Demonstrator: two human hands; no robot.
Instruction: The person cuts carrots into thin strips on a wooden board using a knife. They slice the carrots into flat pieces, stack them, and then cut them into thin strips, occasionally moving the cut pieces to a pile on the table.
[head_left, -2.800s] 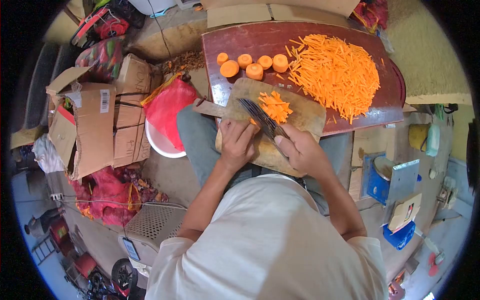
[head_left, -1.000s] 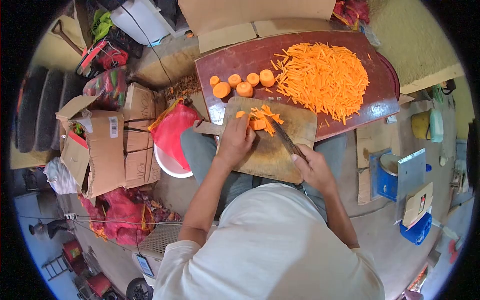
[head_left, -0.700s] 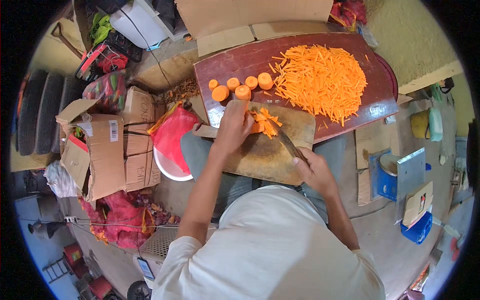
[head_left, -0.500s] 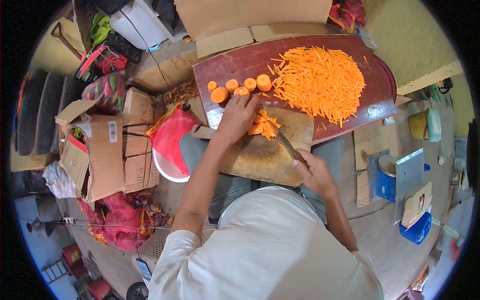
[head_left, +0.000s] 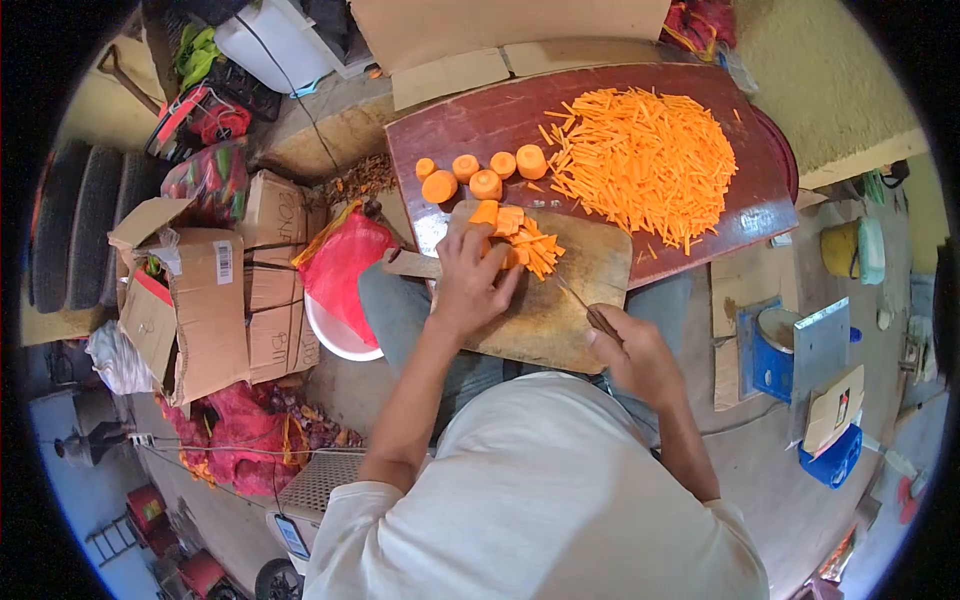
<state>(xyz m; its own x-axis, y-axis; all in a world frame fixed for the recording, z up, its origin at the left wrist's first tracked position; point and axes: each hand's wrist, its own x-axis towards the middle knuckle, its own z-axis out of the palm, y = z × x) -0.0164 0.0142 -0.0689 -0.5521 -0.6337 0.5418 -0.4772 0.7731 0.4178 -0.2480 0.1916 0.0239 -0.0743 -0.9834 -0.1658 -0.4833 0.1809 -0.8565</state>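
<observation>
A worn wooden cutting board (head_left: 550, 335) rests across my lap, against the edge of the dark red table (head_left: 440, 118). On its upper left part lie cut carrot slices and sticks (head_left: 538, 250). My left hand (head_left: 472, 280) is on the board's left side, its fingers curled against carrot slices (head_left: 486, 213); the fingertips are partly hidden. My right hand (head_left: 636, 352) grips the handle of a knife (head_left: 578, 296), whose blade points up and left toward the cut pieces. Several peeled carrot chunks (head_left: 485, 184) stand on the table beyond the board.
A large heap of carrot sticks (head_left: 645, 160) covers the table's right part. To the left are a red mesh sack (head_left: 345, 265) over a white basin (head_left: 335, 338) and cardboard boxes (head_left: 210, 300). A blue container (head_left: 770, 372) stands on the floor at right.
My left hand has come back from the carrot chunks to the slices on the board. My right hand and the knife have shifted slightly down and right.
</observation>
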